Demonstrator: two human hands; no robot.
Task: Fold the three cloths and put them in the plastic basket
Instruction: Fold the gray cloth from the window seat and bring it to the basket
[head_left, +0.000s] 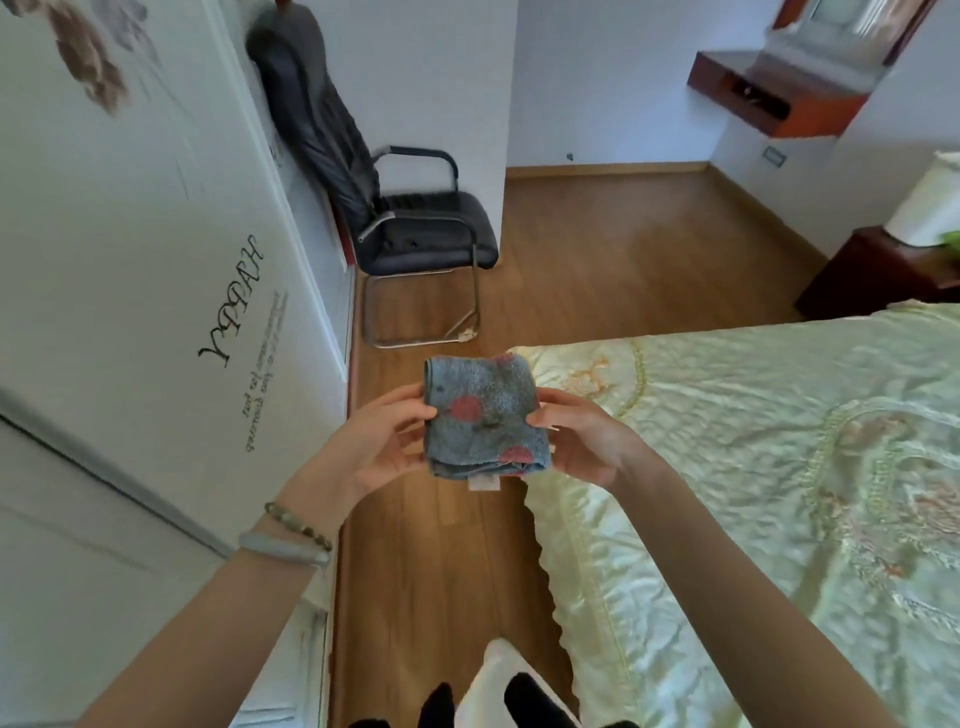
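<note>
Bedspread (753, 467), pale green and embroidered, fills the right half of the frame. A dark chair (415, 234) stands at upper centre. At mid-frame, above the wooden floor (623, 249) by the bedspread's corner, the folded blue cloth (483, 415) with red spots is held up. The left hand (374, 447) pinches its left edge and the right hand (582, 436) its right edge. If either pinch loosens, the layers would likely spring open or drop. Count: one cloth, two hands, one chair; no basket shows.

Arms outstretched, left grip (375, 448) and right grip (583, 440) each pinch the cloth (483, 410).
</note>
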